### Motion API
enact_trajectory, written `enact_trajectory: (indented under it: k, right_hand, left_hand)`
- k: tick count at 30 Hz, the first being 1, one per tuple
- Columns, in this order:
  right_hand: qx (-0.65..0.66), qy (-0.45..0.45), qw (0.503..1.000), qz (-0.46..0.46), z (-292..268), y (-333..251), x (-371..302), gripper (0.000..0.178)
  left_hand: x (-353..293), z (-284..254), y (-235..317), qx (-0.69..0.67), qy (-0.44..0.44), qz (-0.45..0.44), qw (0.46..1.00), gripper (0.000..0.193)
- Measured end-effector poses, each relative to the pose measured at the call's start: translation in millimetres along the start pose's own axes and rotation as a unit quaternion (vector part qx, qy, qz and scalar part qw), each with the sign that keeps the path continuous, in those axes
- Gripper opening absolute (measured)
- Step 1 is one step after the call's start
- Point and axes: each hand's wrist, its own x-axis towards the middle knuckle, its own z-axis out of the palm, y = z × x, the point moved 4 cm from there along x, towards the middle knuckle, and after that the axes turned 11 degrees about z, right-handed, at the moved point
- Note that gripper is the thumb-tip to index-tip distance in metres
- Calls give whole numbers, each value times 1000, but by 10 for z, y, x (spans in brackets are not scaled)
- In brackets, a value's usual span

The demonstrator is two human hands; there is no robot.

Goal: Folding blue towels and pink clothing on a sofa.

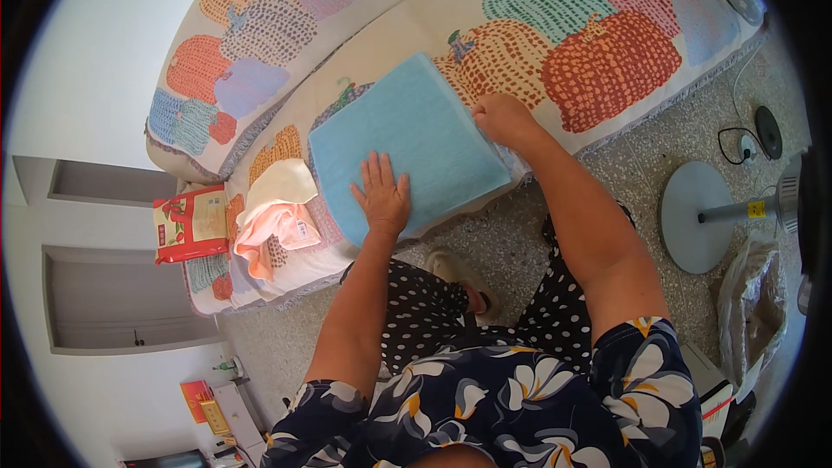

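A light blue towel (407,134), spread flat in a rectangle, lies on the sofa seat in front of me. My left hand (381,195) presses on its near left part with the palm down and the fingers stretched apart. At the towel's right edge is my right hand (504,121), its fingers curled closed on the border. The curled fingers partly hide the bit of edge they hold. Left of the towel sit a crumpled peach cloth (276,227) with a white label and a cream cloth (282,184).
A cover with colourful pumpkin patterns drapes the sofa (511,43). On its left end stands a red and beige package (191,225). To the right on the speckled floor are a round grey stand base (696,217), a black disc (768,132) with a cable, and a plastic-lined bin (752,312).
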Motion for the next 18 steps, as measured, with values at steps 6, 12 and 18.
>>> enact_trajectory:
  k: [6,12,18]
  right_hand:
    - [-66,-58,994,66,226,53,207,20]
    - [-4,-45,988,149,235,-16,179,26]
    - [24,-93,982,164,231,-24,185,28]
  left_hand:
    - [-19,27,21,2,2,-1,1000,59]
    - [-18,-26,37,-10,-1,-4,1000,60]
    - [-14,-6,36,-22,-16,-6,1000,60]
